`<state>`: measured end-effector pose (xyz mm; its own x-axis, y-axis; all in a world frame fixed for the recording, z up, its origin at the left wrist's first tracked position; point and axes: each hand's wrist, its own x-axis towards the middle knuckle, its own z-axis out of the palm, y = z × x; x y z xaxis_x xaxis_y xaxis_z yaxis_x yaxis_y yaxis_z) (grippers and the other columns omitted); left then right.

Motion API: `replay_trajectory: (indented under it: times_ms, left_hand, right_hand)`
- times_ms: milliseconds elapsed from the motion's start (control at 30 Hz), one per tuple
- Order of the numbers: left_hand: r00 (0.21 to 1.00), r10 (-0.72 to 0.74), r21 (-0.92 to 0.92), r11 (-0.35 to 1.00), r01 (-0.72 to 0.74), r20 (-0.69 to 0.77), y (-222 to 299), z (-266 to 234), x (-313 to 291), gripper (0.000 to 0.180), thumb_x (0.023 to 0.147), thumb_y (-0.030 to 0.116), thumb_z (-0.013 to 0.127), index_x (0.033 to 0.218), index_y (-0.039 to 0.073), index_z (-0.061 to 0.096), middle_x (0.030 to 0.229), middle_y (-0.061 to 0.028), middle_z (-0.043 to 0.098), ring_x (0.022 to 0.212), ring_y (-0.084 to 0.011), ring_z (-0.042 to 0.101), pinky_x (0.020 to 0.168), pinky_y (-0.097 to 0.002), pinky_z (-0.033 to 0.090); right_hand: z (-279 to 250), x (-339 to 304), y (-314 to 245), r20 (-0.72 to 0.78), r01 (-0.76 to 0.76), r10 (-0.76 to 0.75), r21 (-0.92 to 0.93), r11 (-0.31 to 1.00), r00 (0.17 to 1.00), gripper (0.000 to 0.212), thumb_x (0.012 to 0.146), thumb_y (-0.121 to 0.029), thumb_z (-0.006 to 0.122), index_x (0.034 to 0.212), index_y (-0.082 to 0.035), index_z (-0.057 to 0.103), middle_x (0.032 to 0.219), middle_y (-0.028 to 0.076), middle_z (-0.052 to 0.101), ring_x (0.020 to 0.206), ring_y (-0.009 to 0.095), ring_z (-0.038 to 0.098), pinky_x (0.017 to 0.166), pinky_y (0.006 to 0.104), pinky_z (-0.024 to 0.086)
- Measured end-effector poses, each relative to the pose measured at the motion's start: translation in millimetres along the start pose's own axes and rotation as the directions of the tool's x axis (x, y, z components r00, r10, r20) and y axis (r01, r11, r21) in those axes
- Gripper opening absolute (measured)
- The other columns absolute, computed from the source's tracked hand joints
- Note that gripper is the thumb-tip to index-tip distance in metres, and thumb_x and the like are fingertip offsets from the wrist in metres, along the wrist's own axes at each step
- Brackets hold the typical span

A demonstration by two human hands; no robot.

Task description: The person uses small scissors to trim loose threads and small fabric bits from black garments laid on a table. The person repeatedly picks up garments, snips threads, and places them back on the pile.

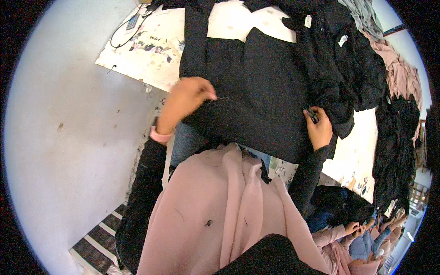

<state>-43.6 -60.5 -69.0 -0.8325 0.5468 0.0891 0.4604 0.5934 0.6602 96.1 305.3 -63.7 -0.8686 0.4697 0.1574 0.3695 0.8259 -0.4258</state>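
A black garment (261, 87) lies spread over the white table and hangs past its near edge toward my lap. My left hand (187, 97), slightly blurred, is closed in a pinch above the garment's left side. A thin pale thread (223, 97) trails from its fingertips. At the garment's right side, my right hand (320, 129) is curled around a small dark tool (313, 116) with a metallic glint. Most of that tool is hidden by the fingers, so its exact kind does not show. A pink band (161, 133) circles my left wrist.
More black garments with white tags (308, 21) are heaped on the right of the table (355, 156). Grey and pink cloth (398, 62) lies beyond. A black cable (120, 45) loops at the far left, near a pale wall (73, 114). Other people (353, 243) sit at lower right.
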Motion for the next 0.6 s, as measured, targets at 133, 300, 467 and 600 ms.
replay_trajectory:
  times_ms: [133,300,467,600]
  left_hand:
    - [0.874,-0.316,0.168,0.902,0.397,-0.368,-50,-71,-22,0.014,0.089,0.014,0.067,0.097,0.006,0.073,0.096,-0.0112,0.073,0.089,-0.0273,0.07,0.079,-0.0363,0.053]
    - [0.8,-0.024,0.474,0.795,0.379,-0.599,-31,-75,-29,0.025,0.087,0.015,0.069,0.11,0.005,0.068,0.11,-0.0148,0.068,0.093,-0.0301,0.068,0.079,-0.0367,0.052]
    - [0.97,0.212,-0.213,0.949,-0.232,-0.116,53,30,-8,0.019,0.085,0.017,0.072,0.099,0.004,0.069,0.1,-0.0118,0.066,0.089,-0.0276,0.067,0.081,-0.0352,0.053]
    - [0.882,0.468,-0.174,0.874,-0.454,0.047,80,81,12,0.032,0.086,0.031,0.072,0.11,0.011,0.069,0.128,-0.0076,0.062,0.12,-0.0292,0.058,0.104,-0.0441,0.044]
  right_hand:
    - [6,2,22,0.056,-0.024,0.013,0.186,0.982,0.998,0.039,0.086,-0.036,0.075,0.11,-0.005,0.067,0.1,0.013,0.072,0.088,0.025,0.069,0.079,0.0349,0.053]
    - [-5,-10,-4,0.138,-0.026,-0.036,0.422,0.906,0.99,0.043,0.083,-0.027,0.08,0.115,-0.004,0.063,0.094,0.01,0.068,0.082,0.016,0.062,0.077,0.0295,0.05]
    - [3,-32,-42,0.2,-0.069,-0.086,0.656,0.751,0.976,0.041,0.082,-0.015,0.08,0.116,-0.005,0.058,0.089,0.001,0.061,0.081,0.01,0.054,0.076,0.0253,0.044]
    - [16,-42,-44,0.195,-0.123,-0.011,0.662,0.74,0.981,0.037,0.085,-0.014,0.077,0.113,-0.004,0.056,0.087,0.001,0.059,0.079,0.009,0.054,0.074,0.0242,0.044]
